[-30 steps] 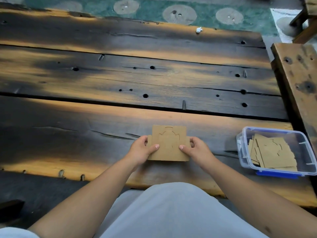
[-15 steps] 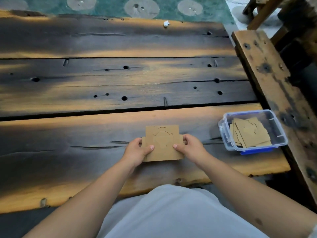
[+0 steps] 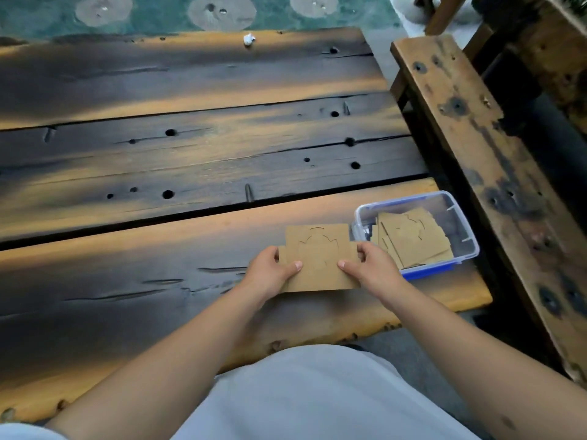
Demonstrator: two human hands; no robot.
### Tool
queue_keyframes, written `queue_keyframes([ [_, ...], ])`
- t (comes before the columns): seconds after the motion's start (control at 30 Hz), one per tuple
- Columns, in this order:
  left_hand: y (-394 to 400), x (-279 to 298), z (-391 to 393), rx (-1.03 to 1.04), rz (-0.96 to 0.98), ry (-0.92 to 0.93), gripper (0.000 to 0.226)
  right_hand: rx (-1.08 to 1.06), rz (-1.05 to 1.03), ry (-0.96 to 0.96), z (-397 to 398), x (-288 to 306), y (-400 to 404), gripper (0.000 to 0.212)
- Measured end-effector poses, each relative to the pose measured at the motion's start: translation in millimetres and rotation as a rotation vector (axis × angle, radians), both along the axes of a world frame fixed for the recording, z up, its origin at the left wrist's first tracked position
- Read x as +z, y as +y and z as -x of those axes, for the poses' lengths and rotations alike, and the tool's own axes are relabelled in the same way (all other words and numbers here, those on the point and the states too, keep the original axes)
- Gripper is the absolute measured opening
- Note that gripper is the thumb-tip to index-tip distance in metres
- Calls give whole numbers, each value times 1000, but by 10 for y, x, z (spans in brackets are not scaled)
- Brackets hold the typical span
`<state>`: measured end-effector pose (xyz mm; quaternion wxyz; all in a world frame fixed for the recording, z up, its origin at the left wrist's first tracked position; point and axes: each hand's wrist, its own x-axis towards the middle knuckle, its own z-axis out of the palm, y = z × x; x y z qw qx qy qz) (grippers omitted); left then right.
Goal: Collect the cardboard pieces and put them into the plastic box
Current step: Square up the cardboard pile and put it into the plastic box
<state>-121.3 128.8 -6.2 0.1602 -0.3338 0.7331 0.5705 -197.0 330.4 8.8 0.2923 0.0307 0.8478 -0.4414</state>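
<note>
You've got both hands, left and right, pinching one cardboard piece by its sides just left of the box, which already has more pieces inside.

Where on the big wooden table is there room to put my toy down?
Lots of bare room: the whole table left of the hands and beyond them to the far edge, where only a small white scrap lies. It is crowded near the right corner, where both hands hold the cardboard piece beside the plastic box.
</note>
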Motion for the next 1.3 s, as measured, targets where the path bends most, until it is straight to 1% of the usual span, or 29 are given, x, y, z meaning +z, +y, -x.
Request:
queue_keyframes([
  [0.13, 555, 62, 424, -70, 84, 20, 30, 6, -6, 5, 383, 39, 600, 25],
  [0.27, 1035, 76, 812, -92, 176, 33, 36, -20, 20, 26, 769, 86, 1054, 40],
  [0.37, 1339, 52, 1060, -115, 235, 15, 40, -9, -1, 45, 1041, 56, 1279, 43],
  [0.53, 1713, -15, 1351, -163, 278, 2, 48, 35, -64, 36, 1372, -117, 1571, 46],
  [0.7, 1918, -143, 1496, -188, 266, -57, 32, 117, -277, 56, 1560, -310, 1671, 49],
  [0.83, 2056, -268, 1597, -212, 267, -135, 29, 237, -462, 69, 1680, -441, 1685, 53],
  [1.07, 2159, -377, 1686, -245, 353, -206, 35, 340, -560, 50, 1749, -540, 1649, 52],
  [1.13, 2170, -390, 1696, -268, 378, -233, 36, 338, -570, 54, 1736, -547, 1631, 51],
  [1.3, 2192, -429, 1713, -322, 475, -301, 43, 345, -626, 94, 1703, -565, 1637, 42],
])
